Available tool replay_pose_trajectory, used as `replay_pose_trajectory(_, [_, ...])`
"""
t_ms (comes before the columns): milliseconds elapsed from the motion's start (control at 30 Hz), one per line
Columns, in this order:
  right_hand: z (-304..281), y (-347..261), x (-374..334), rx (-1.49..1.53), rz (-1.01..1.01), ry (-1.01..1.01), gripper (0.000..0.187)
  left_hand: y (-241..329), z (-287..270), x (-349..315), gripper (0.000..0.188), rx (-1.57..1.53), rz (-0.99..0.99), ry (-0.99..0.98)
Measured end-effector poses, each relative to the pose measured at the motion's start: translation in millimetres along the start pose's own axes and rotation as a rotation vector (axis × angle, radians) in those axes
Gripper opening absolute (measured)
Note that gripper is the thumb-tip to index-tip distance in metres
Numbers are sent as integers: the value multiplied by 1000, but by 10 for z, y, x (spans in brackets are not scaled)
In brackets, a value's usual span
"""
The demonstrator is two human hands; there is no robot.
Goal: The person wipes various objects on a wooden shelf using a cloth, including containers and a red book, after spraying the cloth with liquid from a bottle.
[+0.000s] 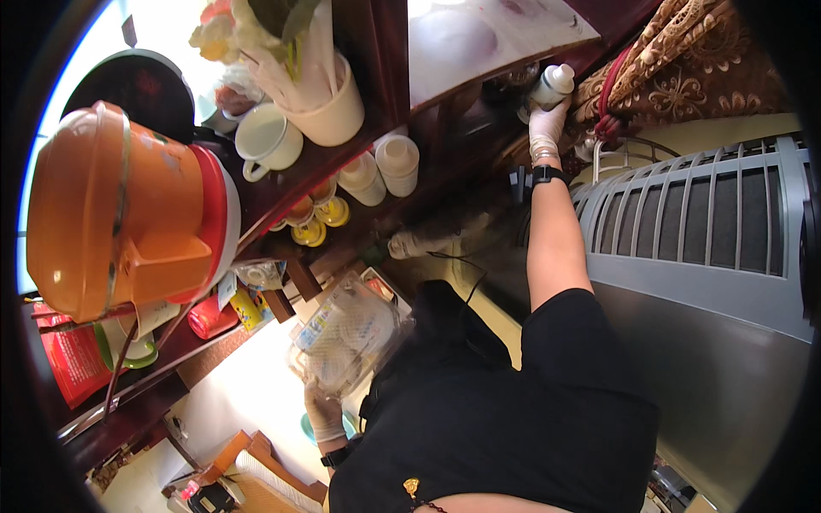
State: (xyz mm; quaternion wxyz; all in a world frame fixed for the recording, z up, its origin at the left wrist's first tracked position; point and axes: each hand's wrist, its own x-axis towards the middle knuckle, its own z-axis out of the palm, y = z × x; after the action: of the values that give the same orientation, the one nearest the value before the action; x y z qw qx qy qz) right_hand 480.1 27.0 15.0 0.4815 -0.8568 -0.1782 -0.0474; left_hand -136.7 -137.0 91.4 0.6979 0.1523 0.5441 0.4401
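- I have both hands in the head view, gloved in pale material, a black band at each wrist.
- Right hand (547,125): stretched to the far right, fingers wrapped around a white-capped bottle (558,80); I read it as grasping.
- That bottle sits tilted beside the gathered brown patterned curtain (684,90), near the pale-topped shelf (505,34).
- Left hand (323,412): near, left of the black shirt (496,410), grasping the near edge of a clear plastic box (344,329); exact finger placement I can't tell.
- Box has pale contents, too blurred for me to name; it's tilted, well apart from the bottle.
- Left, on the dark red shelving: orange appliance (162,214), white mug (270,139), white flower pot (333,107) just beside the mug.
- Lower shelf level: two white-lidded containers (398,162), yellow-based jars (310,232) nearer.
- Right: grey slatted unit (693,205) beside my outstretched arm.
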Motion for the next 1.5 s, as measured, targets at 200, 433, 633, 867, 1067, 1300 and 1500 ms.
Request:
replay_pose_trajectory(200, [143, 58, -113, 59, 129, 37, 81, -83, -360, 167, 49, -35, -94, -55])
replay_pose_trajectory(433, [115, 35, -319, 127, 101, 150, 69, -88, -352, 64, 54, -107, -96, 22])
replay_pose_trajectory(633, [-160, -50, -1170, 403, 176, 111, 30, -157, -648, 54, 61, -27, -58, -29])
replay_pose_trajectory(867, [-864, -567, -2751, 369, 464, -867, 35, 66, -555, 183, 64, 108, -144, -318])
replay_pose_trajectory(1067, [-1972, -360, -3892, 317, 692, -1277, 67, 102, -867, 423, 56, 154, -343, -564])
replay_pose_trajectory(1300, [-3621, -134, -5012, 832, 760, -987, 78, -204, -587, 139, 52, 419, -529, -805])
replay_pose_trajectory(1500, [-4313, 135, -5736, 776, 766, -443, 93, -842, -174, -420, 56, 590, -731, -1105])
